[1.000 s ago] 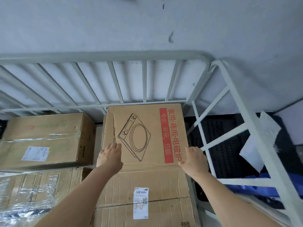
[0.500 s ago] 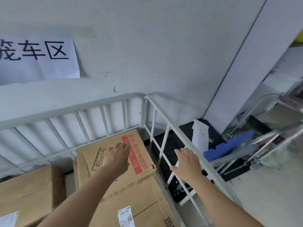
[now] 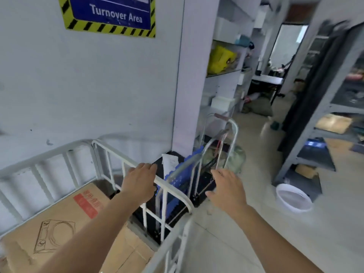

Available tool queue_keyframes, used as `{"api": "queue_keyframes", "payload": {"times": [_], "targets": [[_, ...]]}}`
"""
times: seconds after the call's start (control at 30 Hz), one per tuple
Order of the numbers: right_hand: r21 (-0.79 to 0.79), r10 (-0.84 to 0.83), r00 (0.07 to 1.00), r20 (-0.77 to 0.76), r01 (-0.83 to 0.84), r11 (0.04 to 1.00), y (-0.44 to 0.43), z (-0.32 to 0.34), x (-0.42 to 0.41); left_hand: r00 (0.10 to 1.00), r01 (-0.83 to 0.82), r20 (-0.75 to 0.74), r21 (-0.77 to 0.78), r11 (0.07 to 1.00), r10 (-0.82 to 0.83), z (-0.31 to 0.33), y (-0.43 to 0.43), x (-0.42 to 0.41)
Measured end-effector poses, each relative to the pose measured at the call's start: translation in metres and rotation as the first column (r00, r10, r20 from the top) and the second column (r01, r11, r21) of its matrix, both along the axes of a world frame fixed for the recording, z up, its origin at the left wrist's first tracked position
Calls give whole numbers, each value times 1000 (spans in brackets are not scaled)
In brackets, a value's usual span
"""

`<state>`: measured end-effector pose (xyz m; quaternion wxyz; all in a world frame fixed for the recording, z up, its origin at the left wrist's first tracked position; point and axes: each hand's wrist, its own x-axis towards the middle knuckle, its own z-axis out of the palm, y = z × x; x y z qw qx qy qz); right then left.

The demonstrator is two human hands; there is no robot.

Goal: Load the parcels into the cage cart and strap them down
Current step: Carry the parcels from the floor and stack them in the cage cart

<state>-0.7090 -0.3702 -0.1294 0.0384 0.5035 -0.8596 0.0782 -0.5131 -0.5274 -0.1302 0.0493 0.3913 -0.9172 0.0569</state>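
A brown cardboard parcel (image 3: 59, 219) with a red label and a cooker drawing lies inside the white-barred cage cart (image 3: 110, 152), on top of another carton (image 3: 130, 253). My left hand (image 3: 139, 182) hovers over the cart's right side rail, fingers loosely curled, holding nothing. My right hand (image 3: 226, 188) is outside the cart to the right, palm down with fingers spread, empty. No strap is visible.
A folded metal hand trolley (image 3: 220, 150) with blue plastic leans by the white pillar (image 3: 189, 75) right of the cart. A white bucket (image 3: 293, 198) stands on the tiled floor. Grey shelving (image 3: 315, 107) lines the right; a "Turnover Area" sign (image 3: 110, 14) hangs above.
Both hands have left the parcel and moved right, past the cart's side rail. The view has swung up and to the right, toward the aisle.
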Motion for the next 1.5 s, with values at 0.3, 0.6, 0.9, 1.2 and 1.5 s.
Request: {"api": "queue_keyframes", "payload": {"times": [0.3,0.6,0.9,1.2,1.5], "targets": [[-134,-450,891,-52,441,888,190,45,-23,916,395,-30,-106,913,-399,43,113,-97],[-82,-798,603,-6,795,601,347,51,32,680,728,0,-112,676,-733,57,231,-149],[-48,-971,240,6,970,240,499,46,119,376,925,23,-71,374,-926,52,390,-169],[-20,-997,-44,61,999,-45,662,36,199,110,993,41,-42,109,-993,49,581,-157],[55,-974,-224,41,974,-222,814,9,251,-40,998,14,45,-39,-999,16,753,-134]]}}
